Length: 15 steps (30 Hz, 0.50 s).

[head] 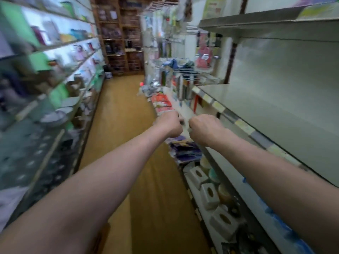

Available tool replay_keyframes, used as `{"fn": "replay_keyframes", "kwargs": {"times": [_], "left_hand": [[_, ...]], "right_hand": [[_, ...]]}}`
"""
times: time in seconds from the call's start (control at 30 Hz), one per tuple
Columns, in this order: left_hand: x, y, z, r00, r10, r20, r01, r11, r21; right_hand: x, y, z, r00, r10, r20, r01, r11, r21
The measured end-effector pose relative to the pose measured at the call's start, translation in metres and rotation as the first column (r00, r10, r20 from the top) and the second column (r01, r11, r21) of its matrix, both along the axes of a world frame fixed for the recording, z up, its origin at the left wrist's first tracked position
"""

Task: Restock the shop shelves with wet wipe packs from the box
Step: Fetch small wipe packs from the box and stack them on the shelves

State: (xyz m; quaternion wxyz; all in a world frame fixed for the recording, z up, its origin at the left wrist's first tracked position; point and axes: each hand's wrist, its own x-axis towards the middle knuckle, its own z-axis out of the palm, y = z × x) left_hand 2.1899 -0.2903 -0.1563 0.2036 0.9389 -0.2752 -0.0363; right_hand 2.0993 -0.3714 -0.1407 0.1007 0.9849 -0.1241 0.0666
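The frame is motion-blurred. Both my arms reach forward along the right-hand shelving. My left hand [169,123] and my right hand [206,128] are seen from the back, fingers curled, close together. They grip a small whitish wet wipe pack [185,128] between them; only a blurred sliver of it shows. The hands hover by the front edge of a bare grey shelf [275,118] at chest height. A brown corner at the bottom edge may be the box [101,237]; my left forearm hides most of it.
Below the bare shelf lie purple packs [185,151], white tissue boxes [209,197] and blue packs [286,230]. Wire baskets and hanging goods [183,74] continue further along. Stocked shelves [55,79] line the left. A narrow wooden-floor aisle [124,110] runs ahead.
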Motion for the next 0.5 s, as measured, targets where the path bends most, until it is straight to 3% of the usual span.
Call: {"fn": "replay_keyframes", "kwargs": {"times": [0.23, 0.5], "left_hand": [[-0.048, 0.092, -0.018, 0.942, 0.335, -0.027, -0.334, 0.942, 0.021], [-0.125, 0.205, -0.045, 0.816, 0.575, -0.055, -0.572, 0.818, 0.059]], "right_hand": [[-0.016, 0.075, -0.021, 0.952, 0.298, -0.075, -0.297, 0.955, 0.020], [-0.050, 0.171, -0.048, 0.807, 0.582, -0.101, -0.578, 0.813, 0.065]]}}
